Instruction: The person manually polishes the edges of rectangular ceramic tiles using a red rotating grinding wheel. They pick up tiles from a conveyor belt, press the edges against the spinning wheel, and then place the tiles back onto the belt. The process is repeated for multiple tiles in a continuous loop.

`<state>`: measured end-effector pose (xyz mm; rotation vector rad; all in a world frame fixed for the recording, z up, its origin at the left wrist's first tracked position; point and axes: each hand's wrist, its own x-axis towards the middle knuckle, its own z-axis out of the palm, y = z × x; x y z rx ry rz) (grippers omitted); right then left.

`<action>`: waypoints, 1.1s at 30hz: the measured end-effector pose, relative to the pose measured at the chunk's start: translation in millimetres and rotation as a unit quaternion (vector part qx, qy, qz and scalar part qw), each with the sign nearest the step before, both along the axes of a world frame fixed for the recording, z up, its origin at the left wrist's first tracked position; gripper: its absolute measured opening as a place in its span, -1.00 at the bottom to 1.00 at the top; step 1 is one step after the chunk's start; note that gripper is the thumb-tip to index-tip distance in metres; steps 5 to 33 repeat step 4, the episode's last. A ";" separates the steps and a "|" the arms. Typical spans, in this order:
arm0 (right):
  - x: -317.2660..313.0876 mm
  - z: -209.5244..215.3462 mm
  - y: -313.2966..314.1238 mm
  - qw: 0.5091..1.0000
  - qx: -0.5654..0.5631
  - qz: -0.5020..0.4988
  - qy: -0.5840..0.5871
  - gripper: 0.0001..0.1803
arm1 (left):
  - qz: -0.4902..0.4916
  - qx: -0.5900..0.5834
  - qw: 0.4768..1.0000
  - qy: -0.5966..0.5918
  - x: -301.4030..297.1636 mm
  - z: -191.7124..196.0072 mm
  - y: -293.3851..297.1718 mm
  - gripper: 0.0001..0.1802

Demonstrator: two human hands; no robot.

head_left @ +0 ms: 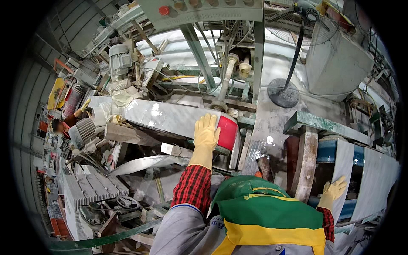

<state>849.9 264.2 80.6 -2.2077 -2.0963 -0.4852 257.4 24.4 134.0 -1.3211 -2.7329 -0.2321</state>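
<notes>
A long pale grey-veined stone slab (170,119) lies across the middle, over a conveyor whose red belt end (228,132) shows at its right. My left hand (205,134), in a cream rubber glove, rests flat on that end of the slab beside the red belt, fingers stretched out. At the right, my right hand (334,192), gloved alike, touches the edge of a narrow stone strip (342,170) with its fingers apart. This strip lies over blue rollers or belts (326,151), next to a wider slab (376,182). Neither hand grips anything.
A co-worker (63,126) with a yellow glove is at the slab's far left end. Stacked stone strips (91,189) and a handwheel (128,202) stand lower left. Ahead are a motor (120,59), a shaft (227,80) and a control panel (199,16). A pedestal fan (283,92) stands far right.
</notes>
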 end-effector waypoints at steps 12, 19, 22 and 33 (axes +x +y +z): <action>-20.5 18.3 8.1 0.985 -0.128 -0.113 0.004 0.18 | 0.007 -0.012 0.998 -0.053 -8.0 4.7 -1.8 -0.17; -20.5 18.3 8.1 0.985 -0.128 -0.113 0.004 0.18 | 0.007 -0.012 0.998 -0.053 -8.0 4.7 -1.8 -0.17; -20.5 18.3 8.1 0.985 -0.128 -0.113 0.004 0.18 | 0.007 -0.012 0.998 -0.053 -8.0 4.7 -1.8 -0.17; -20.5 18.3 8.1 0.985 -0.128 -0.113 0.004 0.18 | 0.007 -0.012 0.998 -0.053 -8.0 4.7 -1.8 -0.17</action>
